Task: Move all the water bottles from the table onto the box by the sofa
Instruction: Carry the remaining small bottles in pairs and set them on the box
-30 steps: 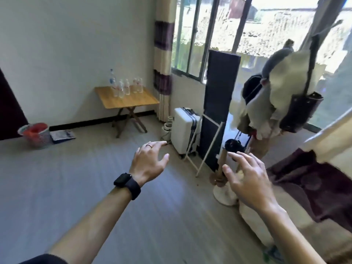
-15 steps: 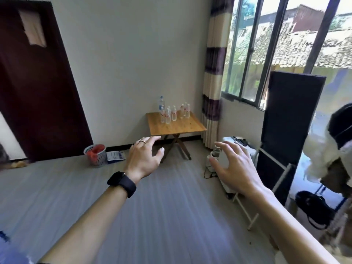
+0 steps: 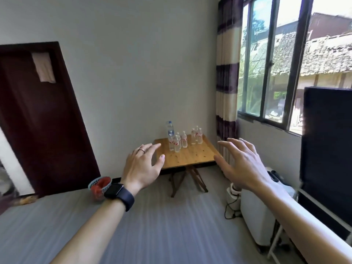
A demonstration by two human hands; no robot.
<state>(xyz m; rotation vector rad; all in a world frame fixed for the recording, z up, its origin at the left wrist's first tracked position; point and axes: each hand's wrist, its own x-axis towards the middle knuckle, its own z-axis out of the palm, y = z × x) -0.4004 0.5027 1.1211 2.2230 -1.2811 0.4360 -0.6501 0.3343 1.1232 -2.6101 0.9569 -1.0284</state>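
Observation:
Several clear water bottles (image 3: 177, 143) with red-and-white labels stand upright at the back of a small wooden folding table (image 3: 192, 155) against the far wall. A taller bottle with a blue label (image 3: 169, 128) stands behind them. My left hand (image 3: 142, 166), with a ring and a dark watch on its wrist, is held out in the air with fingers spread, holding nothing. My right hand (image 3: 241, 164) is raised beside it, fingers spread, empty too. Both hands are well short of the table. The box and the sofa are out of view.
A white suitcase (image 3: 259, 216) and a tall black panel (image 3: 327, 149) on a white stand line the right wall under the window. A mesh basket (image 3: 99, 184) with red contents sits on the floor by a dark door (image 3: 38, 121). A cable trails near the suitcase.
The view has swung left, away from the sofa and the clothes rack, and moved toward the table, which now looks larger and centred. Both hands stay raised, spread and empty.

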